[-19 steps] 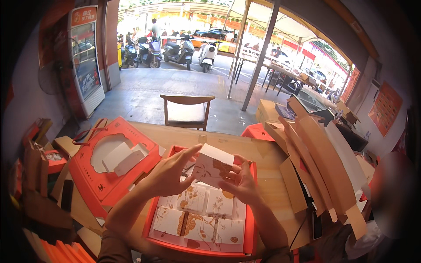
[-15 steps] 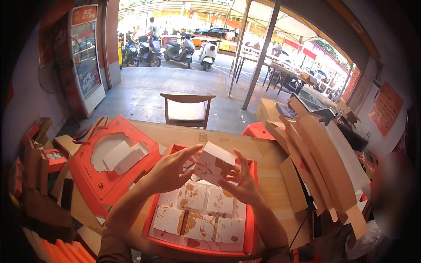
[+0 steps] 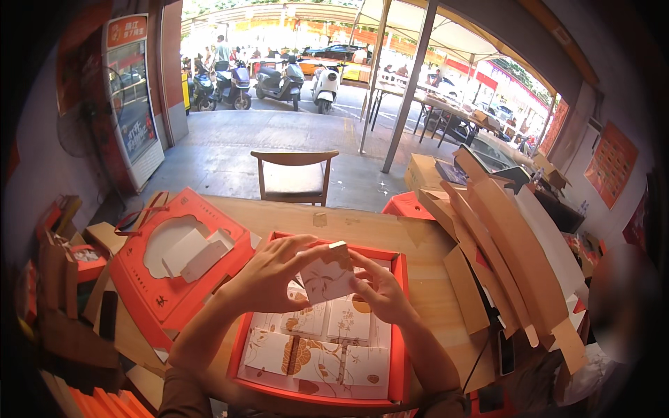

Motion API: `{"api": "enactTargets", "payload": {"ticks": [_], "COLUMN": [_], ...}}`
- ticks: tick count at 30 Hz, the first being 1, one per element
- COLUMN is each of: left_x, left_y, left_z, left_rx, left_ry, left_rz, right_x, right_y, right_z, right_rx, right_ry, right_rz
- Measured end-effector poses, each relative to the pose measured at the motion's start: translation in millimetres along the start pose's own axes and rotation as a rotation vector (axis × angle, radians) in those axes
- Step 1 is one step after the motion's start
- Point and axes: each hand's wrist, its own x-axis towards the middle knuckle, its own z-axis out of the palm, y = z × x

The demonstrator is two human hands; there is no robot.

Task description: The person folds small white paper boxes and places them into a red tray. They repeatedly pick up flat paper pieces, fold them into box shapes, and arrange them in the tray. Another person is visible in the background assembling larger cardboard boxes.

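A small white carton [image 3: 327, 280] with a gold and reddish floral print is held up and tilted between my two hands. My left hand [image 3: 268, 277] grips it from the left with thumb and fingers. From the right, the fingers and thumb of my right hand [image 3: 382, 289] press on its side and edge. Below them a red gift box [image 3: 398, 341] lies open on the wooden table. Several similar printed white cartons [image 3: 315, 359] sit in rows inside it. My hands and the held carton hide part of its far side.
A red lid [image 3: 150, 296] with a shaped window lies at left, a folded white carton piece [image 3: 208, 259] on it. Stacked brown cardboard sheets [image 3: 505, 258] crowd the right side. A chair [image 3: 294, 177] stands beyond the table. Phone-like dark objects [image 3: 108, 315] lie near the edges.
The carton has been turned and tilted between my hands, so its top face now shows less. My left hand has wrapped further over it. The view has shifted slightly.
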Motion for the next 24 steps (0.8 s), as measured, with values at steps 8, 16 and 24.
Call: {"api": "enactTargets", "payload": {"ticks": [8,16,24], "left_x": [2,-9,-11], "left_y": [10,-46,-87], "left_z": [-4,-8,23], "left_rx": [0.022,-0.050,0.059], "left_ry": [-0.178,0.128,-0.210], "left_rz": [0.149,-0.258,-0.182], "right_x": [-3,11,8], "right_y": [-5,5,76], "right_z": [0,-40,-61], "right_rx": [-0.139,-0.744,-0.993], "right_ry": [-0.065,0.365,0.291], "right_rz": [-0.091,-0.296,-0.049]}}
